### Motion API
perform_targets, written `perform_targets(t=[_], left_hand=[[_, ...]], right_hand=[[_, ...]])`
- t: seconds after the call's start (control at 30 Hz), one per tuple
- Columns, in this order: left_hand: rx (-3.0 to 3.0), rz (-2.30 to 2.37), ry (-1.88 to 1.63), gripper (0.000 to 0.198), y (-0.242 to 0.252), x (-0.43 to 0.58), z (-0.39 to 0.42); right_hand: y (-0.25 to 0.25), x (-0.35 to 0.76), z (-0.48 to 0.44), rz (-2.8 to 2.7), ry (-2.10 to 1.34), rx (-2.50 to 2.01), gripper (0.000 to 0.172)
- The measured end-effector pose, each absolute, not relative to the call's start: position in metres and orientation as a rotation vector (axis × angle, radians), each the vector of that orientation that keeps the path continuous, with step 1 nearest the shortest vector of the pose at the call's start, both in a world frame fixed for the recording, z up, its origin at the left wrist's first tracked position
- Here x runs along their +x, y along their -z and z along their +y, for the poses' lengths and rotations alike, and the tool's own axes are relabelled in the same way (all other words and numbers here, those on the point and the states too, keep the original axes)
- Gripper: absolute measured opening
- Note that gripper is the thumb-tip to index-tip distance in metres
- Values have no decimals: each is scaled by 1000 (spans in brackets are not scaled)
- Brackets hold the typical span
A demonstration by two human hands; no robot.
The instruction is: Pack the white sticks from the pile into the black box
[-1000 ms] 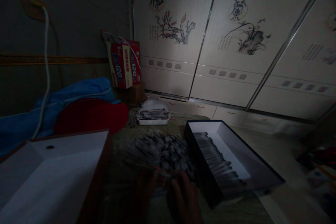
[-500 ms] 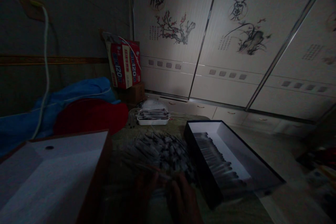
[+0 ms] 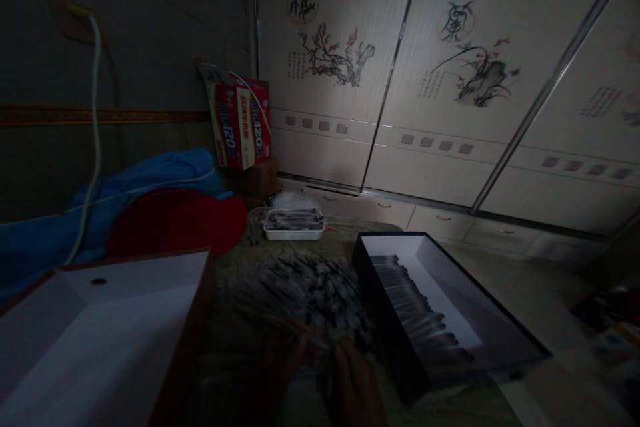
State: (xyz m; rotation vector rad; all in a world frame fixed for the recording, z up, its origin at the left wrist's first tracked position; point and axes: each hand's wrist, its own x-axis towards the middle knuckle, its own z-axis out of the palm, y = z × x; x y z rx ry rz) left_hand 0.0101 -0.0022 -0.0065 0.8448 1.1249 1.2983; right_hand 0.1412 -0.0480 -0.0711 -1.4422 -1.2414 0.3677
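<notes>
While the left hand and right hand pinch a thin stick near the pile, I'd judge it's being worked, the next move needing steadiness.

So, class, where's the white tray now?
In the head view, the white tray sits just left of centre, beyond the loose pile and right of the red item.

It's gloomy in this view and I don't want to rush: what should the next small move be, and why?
Probably hold the thin stick steady and check its right end before moving it: the left hand and right hand both seem to pinch it, that end disappears at the right hand, and the dim picture shows no detail there.
</notes>
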Motion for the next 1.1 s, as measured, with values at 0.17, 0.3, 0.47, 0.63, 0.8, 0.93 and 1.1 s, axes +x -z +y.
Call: perform_targets(t=[0.17, 0.3, 0.47, 0.63, 0.8, 0.93, 1.1], left_hand=[[815, 1074, -1224, 16, 6, 12, 6], [847, 1112, -1244, 17, -2, 12, 4], [1057, 1268, -1243, 11, -9, 11, -5], [1119, 1335, -1244, 13, -8, 6, -7], [1219, 1357, -1227, 15, -19, 9, -10], [1215, 1352, -1255, 13, -25, 9, -11], [1137, 1231, -1225, 16, -11, 9, -2]], right_hand=[[73, 146, -47, -1261, -376, -1442, 31], [78, 150, -42, -1317, -393, -1443, 26], [85, 149, -46, -1332, -251, -1524, 36], [80, 142, -46, -1316, -300, -1597, 43], [83, 150, -44, -1408, -195, -1516, 43], [79, 145, -47, -1346, -183, -1537, 41], [64, 138, -45, -1348, -321, -1538, 40]])
